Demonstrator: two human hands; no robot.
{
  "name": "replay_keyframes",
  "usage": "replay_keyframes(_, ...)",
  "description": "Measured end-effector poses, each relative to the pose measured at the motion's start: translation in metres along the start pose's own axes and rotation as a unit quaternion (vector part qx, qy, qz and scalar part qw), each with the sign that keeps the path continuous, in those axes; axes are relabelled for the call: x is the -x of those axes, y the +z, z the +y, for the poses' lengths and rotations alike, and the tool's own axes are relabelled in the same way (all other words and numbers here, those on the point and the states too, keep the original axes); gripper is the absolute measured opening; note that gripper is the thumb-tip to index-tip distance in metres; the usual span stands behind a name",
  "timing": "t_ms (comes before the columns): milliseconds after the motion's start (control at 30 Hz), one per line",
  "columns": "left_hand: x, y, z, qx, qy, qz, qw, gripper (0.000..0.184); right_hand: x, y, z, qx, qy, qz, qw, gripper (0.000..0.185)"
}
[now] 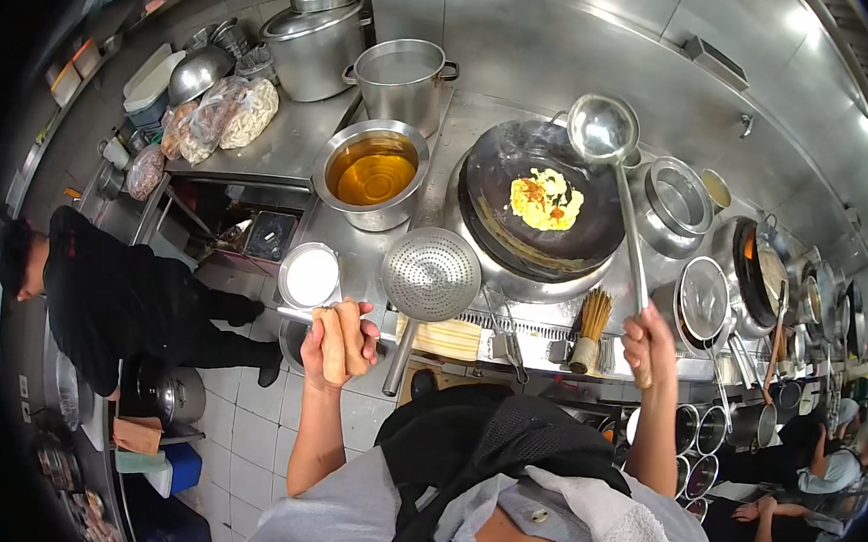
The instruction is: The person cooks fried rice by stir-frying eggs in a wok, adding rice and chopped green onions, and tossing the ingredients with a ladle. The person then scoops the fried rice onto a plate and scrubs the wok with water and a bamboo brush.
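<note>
My right hand (651, 346) is wrapped round the lower end of the long handle of a ladle (603, 128). The ladle's bowl is above the far right rim of a dark wok (490, 165). Yellow scrambled egg (546, 200) with reddish-brown patches lies in the wok. My left hand (342, 343) is raised with its fingers curled in, just in front of a round container of white contents (311, 275). Whatever those fingers hold, if anything, is hidden. To the right of that hand, a perforated strainer (432, 274) rests on the counter with its handle toward me.
A pot of amber oil (372, 173) stands left of the wok, with a tall steel pot (400, 75) behind. Tongs (507, 340) and a bamboo brush (591, 325) lie along the front edge. A mesh strainer (704, 288) is at right. A person in black (144, 293) stands at left.
</note>
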State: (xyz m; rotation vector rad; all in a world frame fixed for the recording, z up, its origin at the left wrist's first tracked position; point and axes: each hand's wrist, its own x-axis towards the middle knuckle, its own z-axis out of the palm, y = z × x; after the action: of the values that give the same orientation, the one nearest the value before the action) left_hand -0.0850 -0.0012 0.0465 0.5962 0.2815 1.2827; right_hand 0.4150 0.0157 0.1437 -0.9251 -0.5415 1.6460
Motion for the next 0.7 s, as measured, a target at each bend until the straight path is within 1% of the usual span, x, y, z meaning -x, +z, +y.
replay_keyframes(33, -0.002, -0.005, 0.006, 0.009, -0.001, 0.006, 1.0, 0.095, -0.007, -0.019, 0.024, -0.081, 0.028, -0.004, 0.996, 0.053)
replay_keyframes(67, -0.004, -0.007, 0.012, 0.015, -0.007, -0.002, 1.0, 0.097, -0.02, -0.028, 0.053, 0.16, 0.001, 0.078, 0.984, 0.053)
replay_keyframes(100, -0.003, -0.007, 0.015, 0.019, 0.0, 0.004, 1.0, 0.097, -0.026, -0.034, 0.079, 0.393, -0.024, 0.152, 0.907, 0.053)
replay_keyframes(167, 0.002, -0.008, 0.027, -0.027, 0.017, -0.026, 0.999, 0.1, -0.027, -0.039, 0.112, 0.426, -0.069, 0.105, 0.896, 0.054)
replay_keyframes(200, 0.006, -0.012, 0.034, -0.043, 0.007, -0.04, 0.998, 0.105, -0.029, -0.041, 0.123, 0.406, -0.068, 0.077, 0.908, 0.054)
replay_keyframes(233, 0.011, -0.009, 0.039, -0.049, 0.001, -0.041, 0.998, 0.103, -0.026, -0.035, 0.129, 0.438, -0.078, 0.087, 0.891, 0.054)
replay_keyframes(300, 0.021, -0.011, 0.044, -0.044, -0.008, -0.028, 0.999, 0.099, -0.025, -0.019, 0.13, 0.295, -0.05, 0.079, 0.951, 0.053)
replay_keyframes(333, 0.026, -0.013, 0.043, -0.05, -0.001, -0.026, 0.998, 0.099, -0.022, 0.001, 0.123, 0.263, -0.032, 0.076, 0.961, 0.05)
replay_keyframes(367, 0.032, -0.017, 0.041, -0.034, 0.0, -0.02, 0.999, 0.096, -0.031, 0.001, 0.123, 0.25, -0.026, 0.028, 0.968, 0.049)
replay_keyframes(433, 0.04, -0.022, 0.035, -0.021, 0.006, -0.015, 1.0, 0.093, -0.042, 0.031, 0.116, 0.212, -0.02, -0.002, 0.977, 0.049)
replay_keyframes(500, 0.048, -0.024, 0.031, -0.01, -0.009, -0.001, 1.0, 0.091, -0.059, 0.071, 0.102, 0.239, 0.019, -0.026, 0.97, 0.048)
replay_keyframes(533, 0.051, -0.025, 0.031, -0.008, -0.01, -0.004, 1.0, 0.09, -0.072, 0.088, 0.1, 0.256, 0.016, -0.048, 0.965, 0.043)
replay_keyframes(600, 0.055, -0.025, 0.031, -0.009, -0.004, -0.003, 1.0, 0.089, -0.1, 0.128, 0.089, 0.354, 0.035, -0.107, 0.929, 0.033)
replay_keyframes(633, 0.058, -0.024, 0.03, -0.007, -0.001, -0.003, 1.0, 0.088, -0.12, 0.138, 0.089, 0.396, 0.017, -0.167, 0.903, 0.029)
replay_keyframes(667, 0.062, -0.022, 0.03, -0.002, 0.005, 0.008, 1.0, 0.087, -0.137, 0.149, 0.093, 0.441, 0.025, -0.164, 0.882, 0.028)
replay_keyframes(700, 0.066, -0.022, 0.031, -0.005, 0.009, 0.01, 1.0, 0.087, -0.15, 0.159, 0.1, 0.441, 0.025, -0.169, 0.881, 0.028)
